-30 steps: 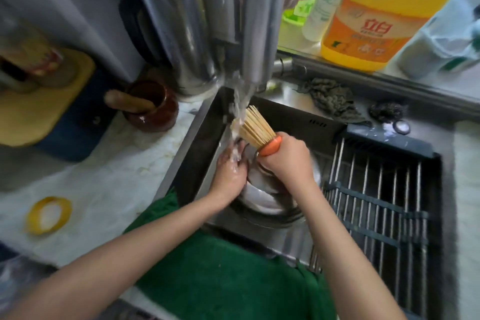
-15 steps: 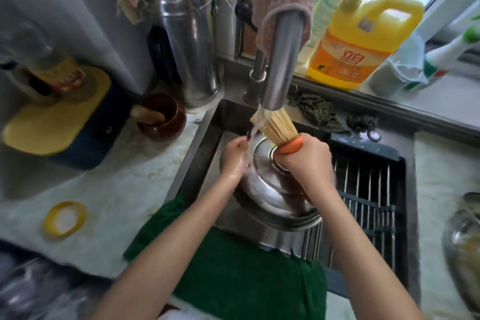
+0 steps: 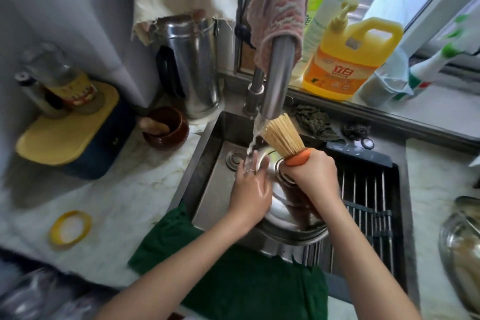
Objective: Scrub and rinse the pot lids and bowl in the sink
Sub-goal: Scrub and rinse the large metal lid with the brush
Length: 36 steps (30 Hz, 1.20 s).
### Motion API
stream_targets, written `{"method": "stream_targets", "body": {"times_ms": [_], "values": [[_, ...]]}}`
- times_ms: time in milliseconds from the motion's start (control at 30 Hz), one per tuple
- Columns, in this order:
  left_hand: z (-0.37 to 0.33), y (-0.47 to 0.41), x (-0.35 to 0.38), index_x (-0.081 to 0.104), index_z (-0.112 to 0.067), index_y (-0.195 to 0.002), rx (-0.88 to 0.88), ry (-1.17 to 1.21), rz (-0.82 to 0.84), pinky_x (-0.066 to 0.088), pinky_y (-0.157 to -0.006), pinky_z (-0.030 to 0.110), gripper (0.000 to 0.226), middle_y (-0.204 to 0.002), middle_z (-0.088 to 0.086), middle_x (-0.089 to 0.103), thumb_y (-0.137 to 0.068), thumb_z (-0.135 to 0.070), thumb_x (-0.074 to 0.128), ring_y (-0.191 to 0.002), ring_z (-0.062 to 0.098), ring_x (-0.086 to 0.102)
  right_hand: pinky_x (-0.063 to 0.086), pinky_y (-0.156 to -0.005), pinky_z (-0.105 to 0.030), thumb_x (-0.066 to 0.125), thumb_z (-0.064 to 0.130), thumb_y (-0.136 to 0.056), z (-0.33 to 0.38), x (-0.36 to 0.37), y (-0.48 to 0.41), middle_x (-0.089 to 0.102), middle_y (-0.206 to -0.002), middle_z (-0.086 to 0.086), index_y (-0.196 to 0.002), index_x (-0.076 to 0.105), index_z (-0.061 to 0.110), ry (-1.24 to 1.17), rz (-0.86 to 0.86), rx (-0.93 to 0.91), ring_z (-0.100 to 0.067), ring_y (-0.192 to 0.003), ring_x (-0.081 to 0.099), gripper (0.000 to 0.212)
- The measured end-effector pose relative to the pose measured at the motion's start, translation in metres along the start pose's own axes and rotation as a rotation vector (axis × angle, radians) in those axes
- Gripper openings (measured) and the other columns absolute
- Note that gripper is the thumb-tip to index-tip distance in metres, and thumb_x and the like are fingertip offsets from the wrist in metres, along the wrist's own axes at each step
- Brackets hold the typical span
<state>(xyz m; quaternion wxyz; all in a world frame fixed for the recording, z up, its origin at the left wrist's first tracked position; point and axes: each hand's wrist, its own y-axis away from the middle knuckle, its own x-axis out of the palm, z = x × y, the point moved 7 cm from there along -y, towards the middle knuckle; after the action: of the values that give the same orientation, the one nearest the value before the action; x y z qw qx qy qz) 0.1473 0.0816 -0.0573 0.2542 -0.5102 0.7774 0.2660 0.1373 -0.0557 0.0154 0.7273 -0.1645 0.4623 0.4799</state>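
The domed stainless-steel pot lid [image 3: 278,215] is mirror-glossy and wet. The rectangular steel sink [image 3: 215,189] has a duller, brushed finish. The bundled bamboo-strip brush [image 3: 283,135] is matt and fibrous, with a smooth orange plastic collar. The dark green cloth towel [image 3: 246,280] has a rough pile. The yellow plastic detergent jug [image 3: 345,65] is glossy.

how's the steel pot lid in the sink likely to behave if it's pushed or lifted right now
Likely slippery: the pot lid is smooth steel under running water. Probably stiff and light, being thin metal. Its dome may rock if the left hand pushes.
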Motion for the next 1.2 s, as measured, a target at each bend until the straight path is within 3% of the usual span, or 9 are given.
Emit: {"method": "stream_targets", "body": {"times_ms": [100,167,333,433,567,767,900,1033,1200], "values": [[0.012,-0.033,-0.009,0.063,-0.013,-0.107,-0.094,0.100,0.048,0.042,-0.090,0.034,0.042,-0.121,0.009,0.061,-0.091,-0.040,0.035,-0.116,0.025,0.053,0.041,-0.059,-0.027,0.072,0.036,-0.070,0.006,0.008,0.013,0.065,-0.069,-0.003,-0.067,0.062,0.018,0.011,0.054,-0.029,-0.025,-0.078,0.063,0.021],[0.028,-0.050,-0.016,0.066,-0.001,-0.091,-0.197,0.277,0.071,0.043,-0.076,0.028,0.049,-0.099,0.018,0.068,-0.087,-0.043,0.041,-0.097,0.027,0.063,0.043,-0.060,-0.029,0.071,0.034,-0.069,0.005,0.007,0.015,0.065,-0.071,-0.003,-0.072,0.063,0.017,0.018,0.025,-0.026,-0.026,-0.079,0.062,0.019],[0.002,0.015,-0.006,0.046,-0.022,-0.140,-0.061,0.129,-0.088,0.023,-0.115,0.029,0.043,-0.153,-0.007,0.032,-0.097,-0.026,0.045,-0.141,0.016,0.024,0.042,-0.055,-0.027,0.073,0.033,-0.067,-0.006,0.005,0.013,0.065,-0.067,-0.001,-0.073,0.066,0.016,-0.033,-0.010,0.041,-0.022,-0.072,0.062,0.019],[0.006,-0.004,-0.009,0.041,-0.027,-0.142,-0.050,0.024,-0.052,0.024,-0.111,0.029,0.045,-0.152,-0.010,0.033,-0.098,-0.027,0.041,-0.141,0.015,0.022,0.038,-0.052,-0.027,0.073,0.033,-0.069,-0.004,0.008,0.017,0.059,-0.060,0.004,-0.069,0.064,0.017,-0.035,0.000,0.036,-0.015,-0.061,0.056,0.019],[0.027,-0.045,-0.013,0.045,-0.012,-0.140,-0.194,0.344,0.008,0.034,-0.105,0.030,0.041,-0.141,0.010,0.049,-0.101,-0.023,0.039,-0.131,0.025,0.044,0.036,-0.058,-0.025,0.073,0.034,-0.069,-0.008,0.002,0.016,0.056,-0.062,0.004,-0.070,0.063,0.018,-0.070,-0.106,0.067,-0.017,-0.063,0.051,0.020],[0.019,0.035,0.005,0.018,-0.018,-0.151,0.002,0.493,0.101,0.011,-0.114,0.017,0.055,-0.159,-0.001,0.013,-0.100,-0.012,0.040,-0.146,0.010,0.009,0.040,-0.061,-0.025,0.074,0.038,-0.068,-0.026,0.000,0.007,0.059,-0.067,0.003,-0.079,0.068,0.017,-0.183,-0.197,0.179,-0.017,-0.067,0.052,0.024],[0.054,0.043,-0.027,0.045,-0.016,-0.133,-0.186,0.579,-0.159,0.038,-0.098,0.016,0.041,-0.129,-0.004,0.045,-0.094,-0.005,0.053,-0.124,0.013,0.046,0.048,-0.052,-0.022,0.078,0.039,-0.064,-0.044,0.013,0.000,0.071,-0.077,-0.001,-0.085,0.073,0.018,-0.502,-0.151,0.346,-0.013,-0.061,0.064,0.029],[0.041,0.036,-0.033,0.038,-0.012,-0.135,-0.366,0.640,-0.102,0.034,-0.089,0.024,0.037,-0.118,-0.005,0.038,-0.101,-0.027,0.040,-0.109,0.009,0.041,0.045,-0.042,-0.017,0.084,0.033,-0.063,-0.055,0.035,0.004,0.069,-0.086,-0.006,-0.082,0.069,0.017,-0.856,-0.142,0.540,-0.016,-0.064,0.064,0.029],[0.027,0.019,-0.043,0.045,-0.010,-0.085,-0.377,0.673,-0.327,0.035,-0.071,0.028,0.025,-0.075,-0.003,0.045,-0.103,-0.020,0.031,-0.070,0.011,0.044,0.046,-0.043,-0.019,0.083,0.031,-0.070,-0.056,0.060,0.023,0.067,-0.084,-0.009,-0.087,0.065,0.014,-0.989,-0.108,0.601,-0.013,-0.054,0.057,0.030]]}}
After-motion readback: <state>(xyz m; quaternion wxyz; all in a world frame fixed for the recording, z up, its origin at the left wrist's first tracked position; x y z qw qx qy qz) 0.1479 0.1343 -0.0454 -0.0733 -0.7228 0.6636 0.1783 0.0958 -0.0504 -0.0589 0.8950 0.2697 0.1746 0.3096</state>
